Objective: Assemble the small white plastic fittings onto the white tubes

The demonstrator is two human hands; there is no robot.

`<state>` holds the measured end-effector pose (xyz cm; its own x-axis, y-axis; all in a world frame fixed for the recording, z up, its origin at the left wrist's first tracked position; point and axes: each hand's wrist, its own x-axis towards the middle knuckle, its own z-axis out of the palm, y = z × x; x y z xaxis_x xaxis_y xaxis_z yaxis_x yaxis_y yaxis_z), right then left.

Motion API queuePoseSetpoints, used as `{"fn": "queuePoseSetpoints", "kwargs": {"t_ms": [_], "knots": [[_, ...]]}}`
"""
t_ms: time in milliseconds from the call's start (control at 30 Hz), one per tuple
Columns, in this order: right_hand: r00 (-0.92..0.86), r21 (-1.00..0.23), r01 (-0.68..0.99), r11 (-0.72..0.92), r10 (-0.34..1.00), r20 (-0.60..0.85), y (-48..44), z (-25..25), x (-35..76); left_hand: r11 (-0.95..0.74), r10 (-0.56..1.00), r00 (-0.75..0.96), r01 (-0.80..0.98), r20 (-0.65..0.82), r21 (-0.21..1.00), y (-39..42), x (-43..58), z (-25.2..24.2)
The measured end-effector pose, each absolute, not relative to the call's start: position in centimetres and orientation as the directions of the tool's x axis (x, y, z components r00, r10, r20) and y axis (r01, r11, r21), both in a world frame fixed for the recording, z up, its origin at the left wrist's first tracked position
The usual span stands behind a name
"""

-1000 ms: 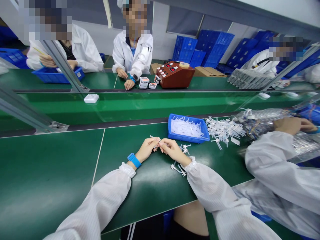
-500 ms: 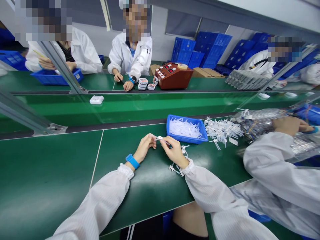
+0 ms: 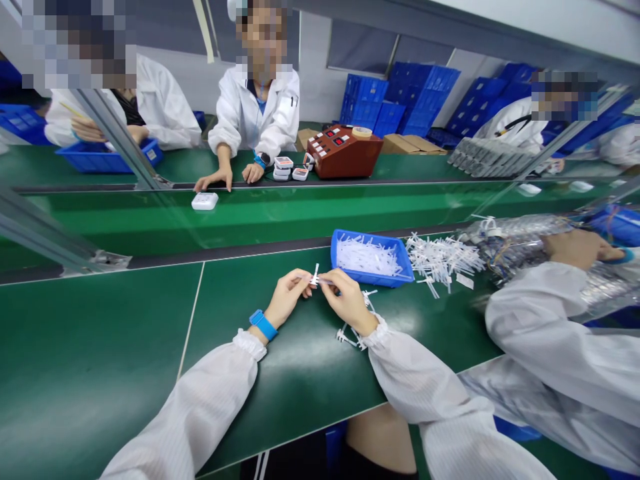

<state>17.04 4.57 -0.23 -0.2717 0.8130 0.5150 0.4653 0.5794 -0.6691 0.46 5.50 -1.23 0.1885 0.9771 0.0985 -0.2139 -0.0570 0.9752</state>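
Note:
Between my fingertips is a small white branched plastic piece (image 3: 315,275), its one thin arm pointing up. My left hand (image 3: 286,299) pinches it from the left, the blue wristband (image 3: 263,325) showing at the wrist. From the other side my right hand (image 3: 346,301) is closed on a thin, pale stem of the same piece. How the parts join is too small to tell. Several similar white pieces (image 3: 345,335) lie on the green table under and beside my right wrist. Just beyond that hand stands a blue tray (image 3: 383,280) full of short, pale plastic strips or tubes.
Right of the tray lies a heap of white branched pieces (image 3: 440,262). A co-worker's sleeve (image 3: 540,300) reaches in at the right over silvery bags (image 3: 530,233). Past the green belt (image 3: 280,217) sit co-workers and a brown box-shaped device (image 3: 345,157). A metal post (image 3: 113,130) rises at left.
The white piece has turned between my fingers, so an arm now points up. Across the belt, a co-worker's hand has reached left beside the white box, which has shifted slightly right.

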Motion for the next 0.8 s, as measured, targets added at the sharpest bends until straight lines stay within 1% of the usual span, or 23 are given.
{"fn": "queuePoseSetpoints", "kwargs": {"t_ms": [133,233,333,800], "knots": [[-0.307,-0.684,0.449,0.575,0.818,0.486,4.29,0.2,16.9,-0.084,0.982,0.148,-0.192,0.114,0.978,5.63,0.42,-1.27],[-0.281,-0.691,0.446,0.568,0.822,0.495,4.25,0.4,16.81,-0.108,0.986,0.113,-0.151,0.126,0.983,5.7,0.37,-1.34],[-0.259,-0.698,0.441,0.565,0.824,0.503,4.37,0.42,16.74,-0.11,0.985,0.118,-0.131,0.126,0.985,5.72,0.36,-1.43],[-0.265,-0.763,0.406,0.503,0.864,0.429,4.51,0.35,16.78,-0.067,0.99,0.112,-0.161,0.085,0.985,5.81,0.36,-1.77]]}}
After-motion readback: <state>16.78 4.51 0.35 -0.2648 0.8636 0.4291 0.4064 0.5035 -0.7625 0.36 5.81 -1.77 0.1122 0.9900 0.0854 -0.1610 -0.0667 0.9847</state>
